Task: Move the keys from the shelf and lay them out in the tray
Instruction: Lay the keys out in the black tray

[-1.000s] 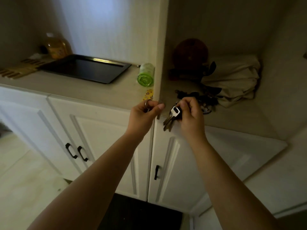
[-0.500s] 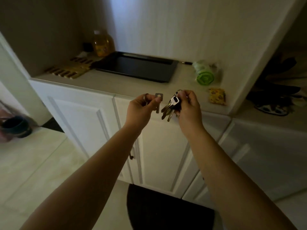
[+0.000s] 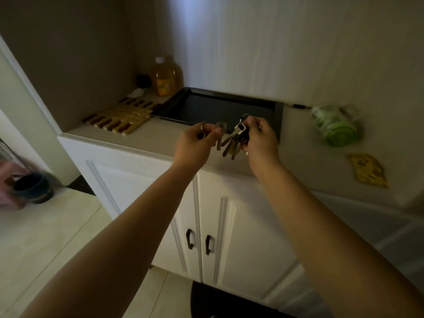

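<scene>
A: Where is the tray (image 3: 206,106)?
B: On the counter (image 3: 142,141), far side, against the wall. A slatted mat (image 3: 121,118) lies just left of it, and a bottle (image 3: 165,76) stands behind the mat, in the far left corner.
A: And to the right?
B: A jar (image 3: 336,125) lies on its side right of the tray; a packet (image 3: 367,169) lies nearer than the jar.
A: The hands?
B: Both are held over the near edge of the tray. The left hand (image 3: 195,145) pinches one key (image 3: 220,135); the right hand (image 3: 261,141) grips the bunch (image 3: 236,140), just right of it.
A: Below?
B: Cabinet doors (image 3: 241,226) under the counter; a cup (image 3: 32,188) far left.
</scene>
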